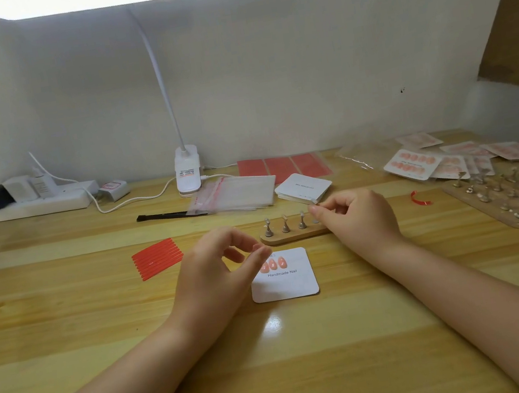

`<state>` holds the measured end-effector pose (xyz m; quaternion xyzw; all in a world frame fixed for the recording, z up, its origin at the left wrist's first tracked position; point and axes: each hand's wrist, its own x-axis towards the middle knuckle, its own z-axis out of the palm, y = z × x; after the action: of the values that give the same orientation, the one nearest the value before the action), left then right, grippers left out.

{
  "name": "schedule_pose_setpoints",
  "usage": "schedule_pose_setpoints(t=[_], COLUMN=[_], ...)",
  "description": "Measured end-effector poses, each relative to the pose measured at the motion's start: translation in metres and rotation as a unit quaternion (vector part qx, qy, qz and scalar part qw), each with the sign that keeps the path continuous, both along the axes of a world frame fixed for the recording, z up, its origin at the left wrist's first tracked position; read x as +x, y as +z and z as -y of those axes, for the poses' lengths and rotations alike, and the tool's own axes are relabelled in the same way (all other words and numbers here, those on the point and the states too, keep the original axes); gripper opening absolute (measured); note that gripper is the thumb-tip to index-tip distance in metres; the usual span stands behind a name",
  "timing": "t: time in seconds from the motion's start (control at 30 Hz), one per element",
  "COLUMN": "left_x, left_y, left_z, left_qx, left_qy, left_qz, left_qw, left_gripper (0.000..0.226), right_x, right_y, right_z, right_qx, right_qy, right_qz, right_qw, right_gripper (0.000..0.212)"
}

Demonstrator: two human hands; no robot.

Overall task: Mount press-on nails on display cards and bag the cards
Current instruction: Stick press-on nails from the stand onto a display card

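Lying flat on the wooden desk [68,328], the card [290,281] is white and square with rounded corners, printed "Handmade Nail", and carries three glossy pink almond-shaped nails [273,264] in a row along its top edge. The left hand [219,270] hovers over the card's upper left corner, thumb and forefinger pinched on what looks like a small pink nail, though it is too blurred to be sure. The right hand [355,218] has its fingers curled at the right end of the wooden stand [291,236], fingertips pinched at one of the stand's metal pegs; whether they hold a nail cannot be told. Three other pegs stand upright to its left. Behind the stand lie a stack of blank cards [303,187] and clear bags [234,193]. Finished cards [412,163] lie far right, red strips [157,258] left.
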<state>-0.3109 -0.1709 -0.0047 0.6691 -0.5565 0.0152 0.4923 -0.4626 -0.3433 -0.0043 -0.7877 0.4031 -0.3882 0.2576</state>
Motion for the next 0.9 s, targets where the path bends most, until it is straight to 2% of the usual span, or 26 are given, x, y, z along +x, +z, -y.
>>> schedule_pose_setpoints(t=[0.27, 0.47, 0.63, 0.73, 0.8, 0.9], left_x=[0.001, 0.002, 0.003, 0.003, 0.003, 0.004], left_y=[-0.002, -0.003, -0.002, -0.002, -0.002, -0.002], left_z=[0.001, 0.001, 0.002, 0.002, 0.001, 0.001], left_qx=[0.009, 0.012, 0.008, 0.01, 0.011, 0.011], left_qy=[-0.003, -0.001, 0.005, 0.008, 0.009, 0.011], left_qz=[-0.003, -0.006, -0.005, -0.002, -0.004, -0.014], left_qw=[1.0, 1.0, 1.0, 1.0, 1.0, 1.0], left_gripper=[0.011, 0.011, 0.013, 0.013, 0.012, 0.012], right_x=[0.001, 0.002, -0.002, -0.004, -0.001, 0.009], right_y=[0.001, 0.0, 0.006, 0.008, 0.008, 0.006], right_z=[0.003, 0.002, -0.007, -0.013, -0.023, -0.039], right_qx=[-0.028, -0.047, -0.12, -0.159, -0.117, -0.032], right_qy=[-0.045, -0.054, -0.055, 0.005, 0.099, 0.221], right_qz=[-0.144, -0.181, -0.13, -0.035, 0.029, 0.059], right_qw=[0.988, 0.981, 0.983, 0.987, 0.988, 0.973], right_gripper=[0.024, 0.024, 0.02, 0.022, 0.023, 0.013])
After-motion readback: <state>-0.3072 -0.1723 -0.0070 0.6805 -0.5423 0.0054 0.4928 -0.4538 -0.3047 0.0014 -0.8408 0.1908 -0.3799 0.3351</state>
